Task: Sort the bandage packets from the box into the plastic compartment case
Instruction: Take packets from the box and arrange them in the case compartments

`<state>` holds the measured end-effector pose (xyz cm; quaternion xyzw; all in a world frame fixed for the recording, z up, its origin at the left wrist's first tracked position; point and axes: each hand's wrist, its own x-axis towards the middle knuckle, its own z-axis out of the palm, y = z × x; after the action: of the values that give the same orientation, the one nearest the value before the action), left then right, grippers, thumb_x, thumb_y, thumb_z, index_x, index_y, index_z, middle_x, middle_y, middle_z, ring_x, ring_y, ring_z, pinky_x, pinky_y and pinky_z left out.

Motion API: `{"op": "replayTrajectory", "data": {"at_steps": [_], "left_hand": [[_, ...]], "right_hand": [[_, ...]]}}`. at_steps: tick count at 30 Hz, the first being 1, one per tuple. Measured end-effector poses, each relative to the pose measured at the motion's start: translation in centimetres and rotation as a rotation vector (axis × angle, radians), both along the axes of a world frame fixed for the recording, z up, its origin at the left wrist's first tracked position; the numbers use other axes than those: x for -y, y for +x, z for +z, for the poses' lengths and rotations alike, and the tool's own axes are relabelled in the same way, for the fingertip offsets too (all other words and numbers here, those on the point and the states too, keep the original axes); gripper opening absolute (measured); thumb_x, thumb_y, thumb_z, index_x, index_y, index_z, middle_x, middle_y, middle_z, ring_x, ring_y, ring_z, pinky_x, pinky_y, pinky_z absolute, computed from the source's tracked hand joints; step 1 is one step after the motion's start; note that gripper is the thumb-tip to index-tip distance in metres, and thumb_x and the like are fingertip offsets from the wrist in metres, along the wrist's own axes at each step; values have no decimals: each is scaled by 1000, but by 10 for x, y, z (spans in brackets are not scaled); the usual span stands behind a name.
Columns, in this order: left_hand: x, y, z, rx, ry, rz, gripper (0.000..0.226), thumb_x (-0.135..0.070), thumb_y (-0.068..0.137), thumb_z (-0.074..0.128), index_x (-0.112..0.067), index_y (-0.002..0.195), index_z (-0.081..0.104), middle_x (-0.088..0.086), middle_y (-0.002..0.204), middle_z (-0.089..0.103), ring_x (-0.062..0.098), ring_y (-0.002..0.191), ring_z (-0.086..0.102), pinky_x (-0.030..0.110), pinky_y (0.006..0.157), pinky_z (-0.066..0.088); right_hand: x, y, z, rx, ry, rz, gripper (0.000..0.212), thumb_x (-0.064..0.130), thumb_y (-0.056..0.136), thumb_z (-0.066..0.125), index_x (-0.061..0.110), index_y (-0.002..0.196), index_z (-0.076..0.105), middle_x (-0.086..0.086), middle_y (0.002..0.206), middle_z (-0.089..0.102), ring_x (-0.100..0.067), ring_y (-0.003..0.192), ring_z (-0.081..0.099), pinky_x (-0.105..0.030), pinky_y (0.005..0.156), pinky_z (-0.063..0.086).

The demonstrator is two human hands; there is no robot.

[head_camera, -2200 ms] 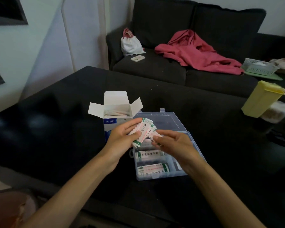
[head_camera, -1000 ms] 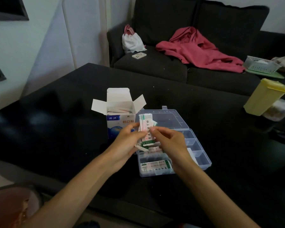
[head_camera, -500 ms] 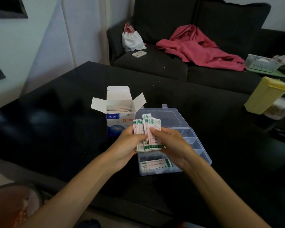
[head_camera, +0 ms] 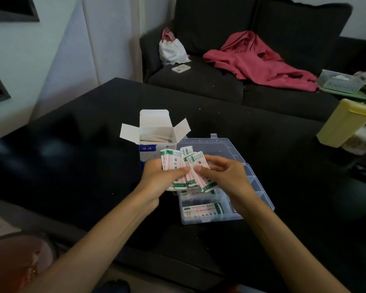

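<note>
Packets (head_camera: 179, 166) fanned between both hands

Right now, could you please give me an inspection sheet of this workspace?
Surface: black table.
Job's things: open white cardboard box with packets inside; clear plastic compartment case, lid open, packets in near compartment; fan of white-and-green bandage packets held above it.
Clutter: yellow plastic container at the table's right.
Grippers: left hand and right hand both pinch the fan.
Cables: nothing seen.
Surroundings: dark sofa with red garment, white bag, phone, basket.
</note>
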<state>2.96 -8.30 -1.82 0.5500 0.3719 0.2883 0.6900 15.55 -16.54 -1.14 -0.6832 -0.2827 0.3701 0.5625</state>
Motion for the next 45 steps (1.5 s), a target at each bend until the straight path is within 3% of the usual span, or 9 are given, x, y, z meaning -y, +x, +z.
{"op": "replayTrajectory", "data": {"at_steps": [7,14,17,22,30,34,40,42,45], "left_hand": [[-11,-9,6,25,72,111,19,2,81,68,-15,88,68,-3,81,71,4,70,70,17,57,55],[-25,-28,11,16,145,164,22,2,82,67,-20,87,67,-10,76,67,-3,63,67,11,52,51],[-25,-28,9,7,139,135,22,1,82,68,-20,89,67,-9,80,68,-3,67,67,11,54,51],[-25,-24,9,13,133,118,22,1,82,68,-20,89,67,-8,83,69,1,74,67,13,57,53],[-28,-24,5,-3,116,110,24,1,82,68,-13,102,68,-4,92,70,5,80,68,15,61,56],[-27,-23,5,-10,110,96,27,0,82,68,-11,106,68,-2,95,71,5,81,68,15,61,55],[-25,-21,5,25,-147,-34,26,-3,80,70,-13,103,68,6,94,74,14,82,72,23,61,57],[-23,-19,5,53,-238,-69,25,-1,79,69,-11,102,67,8,93,74,17,82,72,25,64,59],[-18,-12,3,84,-301,-87,23,-1,80,68,-9,102,67,8,89,75,18,80,72,25,63,59]], "right_hand": [[3,10,4,-121,50,-87,23,12,81,68,17,104,67,-5,93,73,-19,82,71,-28,66,56],[3,16,8,546,-261,407,21,10,97,42,12,107,61,-4,98,64,-18,88,62,-23,74,50],[-2,9,-3,698,-353,562,32,6,99,35,12,125,53,3,113,57,-7,96,53,-13,74,43],[-1,18,-15,811,-242,515,28,7,96,46,21,116,59,3,123,59,-7,112,54,-14,85,45],[-1,18,-15,1194,-212,469,21,25,85,67,26,105,71,7,106,68,-5,92,58,-13,76,40],[-2,20,-12,1043,-231,400,15,24,76,76,24,90,72,8,89,69,-3,78,61,-23,74,55],[-6,17,-16,1091,-300,349,18,39,72,76,36,77,60,15,87,49,-4,84,46,-13,62,34],[-6,16,-9,901,-211,229,10,34,80,69,34,85,60,11,84,57,-7,76,54,-13,59,41],[-1,9,10,287,-94,70,18,35,89,58,21,98,65,3,80,68,-7,68,65,-15,53,48]]}}
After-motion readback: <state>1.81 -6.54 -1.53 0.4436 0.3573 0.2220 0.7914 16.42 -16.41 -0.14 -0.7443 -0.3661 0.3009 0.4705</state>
